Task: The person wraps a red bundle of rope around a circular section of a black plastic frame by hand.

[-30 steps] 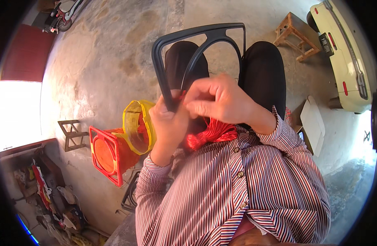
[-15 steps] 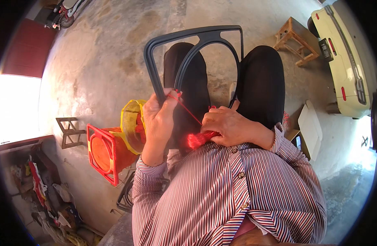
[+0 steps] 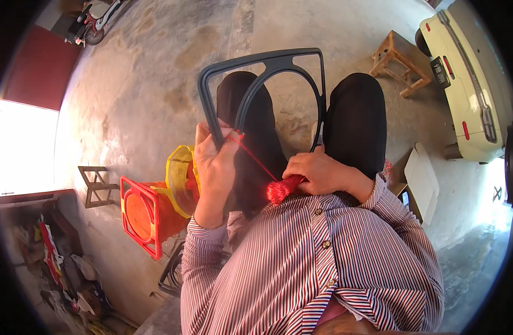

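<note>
A dark plastic frame (image 3: 262,56), squarish outside with a round ring inside, stands tilted over my lap. My left hand (image 3: 216,159) pinches its left bar, thumb towards the ring. Red string is wound on the ring beside that thumb. From there a thin red strand (image 3: 253,157) runs taut down to a bundle of red string (image 3: 280,191). My right hand (image 3: 319,172) is closed round this bundle, whose looped end sticks out on the left. The lower part of the ring is hidden behind my right hand.
Left of my legs lie a yellow translucent container (image 3: 181,181) with red material inside and an orange-red square-rimmed basket (image 3: 140,216). A small stand (image 3: 97,187) is farther left. A wooden stool (image 3: 401,64), a pale car (image 3: 468,84) and an open cardboard box (image 3: 415,195) are on the right.
The red bundle has turned in my right hand, its looped end now sharper and slightly farther right. The frame's top has tipped a little lower; my left hand keeps its hold.
</note>
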Tool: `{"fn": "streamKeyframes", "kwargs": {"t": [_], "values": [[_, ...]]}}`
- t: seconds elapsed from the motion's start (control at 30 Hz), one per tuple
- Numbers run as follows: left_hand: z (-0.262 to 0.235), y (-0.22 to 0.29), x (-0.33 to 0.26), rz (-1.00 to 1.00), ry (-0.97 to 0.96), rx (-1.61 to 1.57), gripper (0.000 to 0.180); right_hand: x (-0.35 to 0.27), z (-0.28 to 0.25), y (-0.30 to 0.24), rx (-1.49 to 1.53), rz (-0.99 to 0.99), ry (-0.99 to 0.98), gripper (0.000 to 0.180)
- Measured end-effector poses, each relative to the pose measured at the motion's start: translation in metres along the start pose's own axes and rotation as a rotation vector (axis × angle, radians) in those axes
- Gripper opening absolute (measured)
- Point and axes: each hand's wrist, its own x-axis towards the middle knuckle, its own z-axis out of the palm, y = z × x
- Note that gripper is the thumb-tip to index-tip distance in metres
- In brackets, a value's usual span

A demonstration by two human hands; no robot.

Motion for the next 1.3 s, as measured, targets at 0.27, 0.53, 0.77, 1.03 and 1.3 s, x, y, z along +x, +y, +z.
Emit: {"fn": "streamKeyframes", "kwargs": {"t": [0.27,0.53,0.77,1.03,1.3], "values": [[0.008,-0.001,0.004,0.178,-0.017,0.19,0.012,0.012,-0.053,-0.016,1.119,-0.062,0.445,0.03],[0.035,0.025,0.004,0.303,-0.123,0.224,0.032,0.049,-0.089,-0.041,0.852,0.014,0.551,0.021],[0.026,0.023,0.003,0.19,-0.179,-0.122,0.037,0.05,-0.046,0.006,1.424,0.142,0.694,0.024],[0.022,0.015,0.006,0.277,-0.245,0.096,0.034,0.09,-0.05,0.0,2.17,-0.079,0.194,0.027],[0.005,0.003,0.001,-0.073,-0.113,-0.217,0.015,0.04,-0.043,0.026,1.522,0.034,0.839,0.031]]}}
